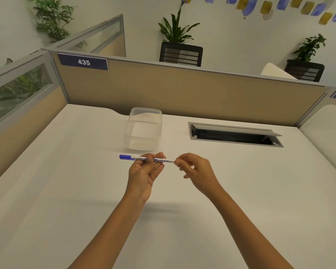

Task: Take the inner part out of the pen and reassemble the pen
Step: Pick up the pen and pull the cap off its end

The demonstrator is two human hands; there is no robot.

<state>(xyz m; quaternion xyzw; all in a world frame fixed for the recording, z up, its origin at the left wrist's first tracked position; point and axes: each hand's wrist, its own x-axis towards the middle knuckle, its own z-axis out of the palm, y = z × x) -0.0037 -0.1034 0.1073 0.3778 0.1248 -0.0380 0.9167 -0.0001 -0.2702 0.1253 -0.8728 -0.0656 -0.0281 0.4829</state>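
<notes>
Pen (144, 158), white with blue cap at left, held level above desk (66, 181). Left hand (145, 172) palm up, fingers and thumb closed around mid-barrel. Right hand (195, 169) at the barrel's right end, fingertips (177, 162) pinched on its tip. Clear box (144, 129) on desk, just behind pen.

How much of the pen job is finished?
Nothing looks done yet: the pen is in one piece, blue cap on, and no loose parts lie on the desk. Right now the left hand holds its middle while the right hand has its fingers at the end opposite the cap. Left: pull the inside out, then rebuild it.
</notes>
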